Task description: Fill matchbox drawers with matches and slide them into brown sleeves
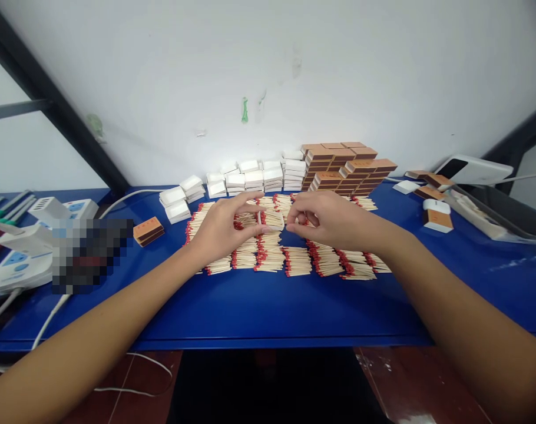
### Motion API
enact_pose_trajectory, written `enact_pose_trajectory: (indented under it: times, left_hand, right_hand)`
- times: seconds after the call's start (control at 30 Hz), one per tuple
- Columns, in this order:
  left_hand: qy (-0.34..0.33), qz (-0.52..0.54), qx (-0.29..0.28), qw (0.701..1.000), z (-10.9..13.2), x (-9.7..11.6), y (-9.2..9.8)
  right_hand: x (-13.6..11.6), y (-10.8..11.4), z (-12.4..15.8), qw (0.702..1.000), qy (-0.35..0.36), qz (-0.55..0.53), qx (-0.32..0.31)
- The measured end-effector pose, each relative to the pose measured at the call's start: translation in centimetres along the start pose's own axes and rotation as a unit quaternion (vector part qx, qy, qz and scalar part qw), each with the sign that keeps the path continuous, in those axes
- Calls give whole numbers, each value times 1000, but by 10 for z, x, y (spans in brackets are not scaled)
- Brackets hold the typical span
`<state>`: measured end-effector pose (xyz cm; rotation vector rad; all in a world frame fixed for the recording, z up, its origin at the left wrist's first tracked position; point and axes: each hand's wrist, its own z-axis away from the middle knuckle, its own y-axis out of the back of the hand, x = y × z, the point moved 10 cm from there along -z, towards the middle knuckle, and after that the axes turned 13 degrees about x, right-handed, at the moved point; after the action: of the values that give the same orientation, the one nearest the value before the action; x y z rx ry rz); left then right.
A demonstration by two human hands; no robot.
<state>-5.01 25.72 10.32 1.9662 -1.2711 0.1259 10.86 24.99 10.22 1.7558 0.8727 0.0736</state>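
My left hand (228, 222) grips the left end of a small white matchbox tray (271, 227), thumb at the near side and fingers at the far side. Pale matchsticks show inside the tray. Just right of it, my right hand (321, 217) is closed in a pinch, and whatever its fingertips hold, if anything, is hidden. Under and around both hands lie rows of red-headed matches (298, 261) in bundles on the blue table (259, 312).
White matchbox trays (252, 179) and brown matchboxes (338, 168) stand stacked by the wall. More brown boxes (148, 229) lie to the left. A white power strip (18, 265) with cables is at far left, a white device (466, 169) at right.
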Motion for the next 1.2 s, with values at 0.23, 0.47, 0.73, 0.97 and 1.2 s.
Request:
enact_pose_trajectory:
  times: [0.23,0.47,0.73,0.97,1.2]
  left_hand:
    - [-18,-33,2,999,-1,0,1]
    - [-24,-44,-5,999,0,1,0]
    - [-27,-52,-6,998,0,2,1]
    - [-18,-35,-3,999,-1,3,1]
    - [-22,-36,-6,999,-1,4,0]
  right_hand:
    - [11,-27,11,988,-49,-6,-149]
    - [14,-30,11,986,-61,2,-157]
    - [16,-31,13,984,-71,6,-163]
    - [17,-31,12,983,-75,24,-167]
    - [21,-32,17,978,-91,25,-185]
